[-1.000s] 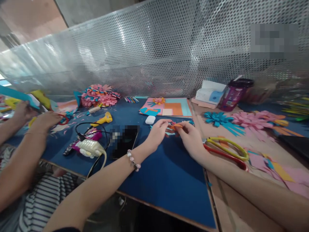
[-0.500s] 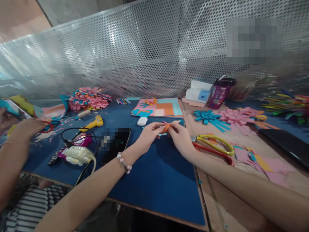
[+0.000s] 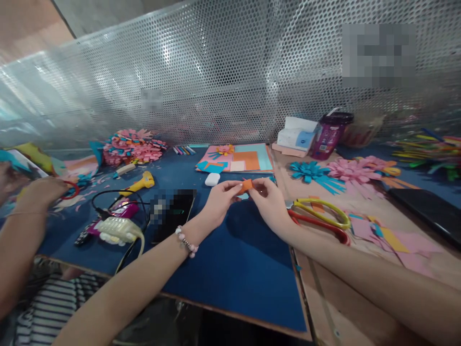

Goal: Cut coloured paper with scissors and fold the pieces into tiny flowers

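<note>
Between my two hands is a small piece of orange paper (image 3: 247, 185), held just above the blue tabletop (image 3: 230, 269). My left hand (image 3: 224, 199) pinches its left side with thumb and fingers, and a beaded bracelet (image 3: 186, 242) circles that wrist. The right side of the paper is gripped by my right hand (image 3: 268, 199), thumb and fingers closed. A bit of light blue paper (image 3: 243, 196) shows just under the orange piece. Beside my right wrist lie scissors (image 3: 320, 216) with yellow and red handles. A white earbud case (image 3: 212, 179) sits behind my left hand.
Stacked coloured paper (image 3: 252, 158) lies at the back. Paper flowers (image 3: 306, 171) and a purple cup (image 3: 328, 137) stand right; a pink flower heap (image 3: 133, 146) is left. A phone (image 3: 175, 216), cables and a yellow tool (image 3: 139, 183) lie left, near another person's hand (image 3: 45, 194).
The orange paper has turned upward between my fingertips and shows more of its face. My hands have shifted only slightly. The other person's hand has barely moved.
</note>
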`<state>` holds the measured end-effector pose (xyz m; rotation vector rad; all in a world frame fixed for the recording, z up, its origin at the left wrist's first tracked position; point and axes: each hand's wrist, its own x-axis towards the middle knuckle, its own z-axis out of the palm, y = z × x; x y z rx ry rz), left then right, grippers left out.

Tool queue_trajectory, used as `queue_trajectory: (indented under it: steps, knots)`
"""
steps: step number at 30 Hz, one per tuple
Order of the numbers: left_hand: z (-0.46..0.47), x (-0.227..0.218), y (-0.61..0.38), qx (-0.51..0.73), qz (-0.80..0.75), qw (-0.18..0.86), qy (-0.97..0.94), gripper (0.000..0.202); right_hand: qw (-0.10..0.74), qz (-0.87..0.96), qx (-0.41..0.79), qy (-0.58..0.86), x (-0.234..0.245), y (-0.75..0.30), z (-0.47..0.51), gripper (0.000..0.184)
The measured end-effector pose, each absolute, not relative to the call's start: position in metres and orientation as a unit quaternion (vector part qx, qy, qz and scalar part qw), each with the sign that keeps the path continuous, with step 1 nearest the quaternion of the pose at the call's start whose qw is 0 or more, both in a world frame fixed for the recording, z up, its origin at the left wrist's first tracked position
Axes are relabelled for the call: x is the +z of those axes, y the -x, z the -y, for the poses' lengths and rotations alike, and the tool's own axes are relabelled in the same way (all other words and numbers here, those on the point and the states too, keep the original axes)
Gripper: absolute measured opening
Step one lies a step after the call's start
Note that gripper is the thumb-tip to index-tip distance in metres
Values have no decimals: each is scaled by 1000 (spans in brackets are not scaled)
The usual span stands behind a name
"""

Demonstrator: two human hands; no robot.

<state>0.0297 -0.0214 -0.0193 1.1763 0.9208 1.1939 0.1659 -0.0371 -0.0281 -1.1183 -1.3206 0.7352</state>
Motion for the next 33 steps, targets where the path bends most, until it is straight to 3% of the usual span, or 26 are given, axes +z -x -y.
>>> queue_trajectory:
  steps: [7,22,33]
  knots:
    - [19,-23,-30,536,-381,557,-506,23,588,554,363,465,-23,-164,40,23]
    - [20,-15,-29,516,-365,554,-542,29,595,581,298,469,-24,-166,38,18]
    - [18,-9,-25,480,-366,635,-482,19,590,612,253,461,-29,-166,37,16]
